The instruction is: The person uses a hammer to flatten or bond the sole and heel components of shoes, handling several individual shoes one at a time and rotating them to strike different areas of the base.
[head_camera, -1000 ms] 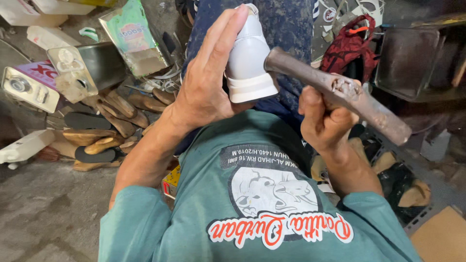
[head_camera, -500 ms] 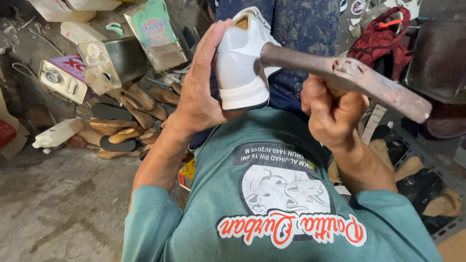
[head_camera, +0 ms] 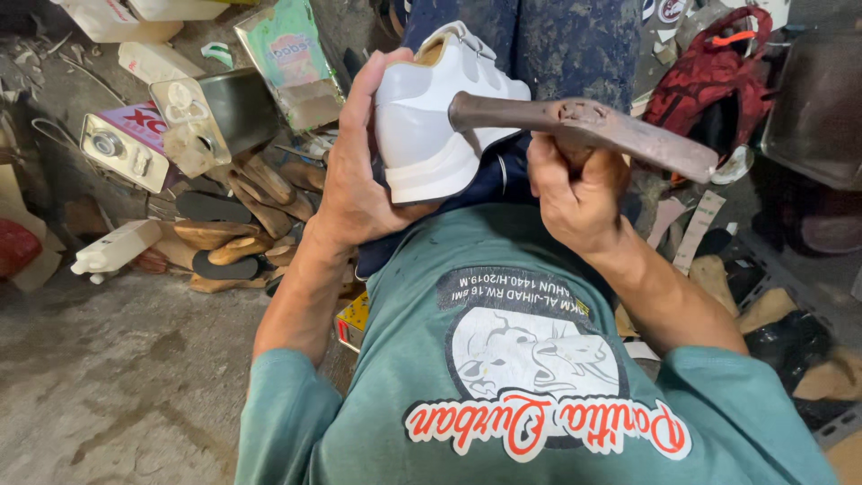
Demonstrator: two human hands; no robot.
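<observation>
Now we clamp our left hand (head_camera: 359,171) around the white shoe (head_camera: 431,126), our right hand (head_camera: 575,193) gripping the rusty hammer (head_camera: 584,126) against its heel; next needs steady, aimed tapping.

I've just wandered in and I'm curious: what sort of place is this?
Most likely a small shoemaker's or cobbler's workshop. The left hand holds a white shoe, the right hand a rusty hammer, and wooden shoe forms and glue tins lie on the floor.
</observation>
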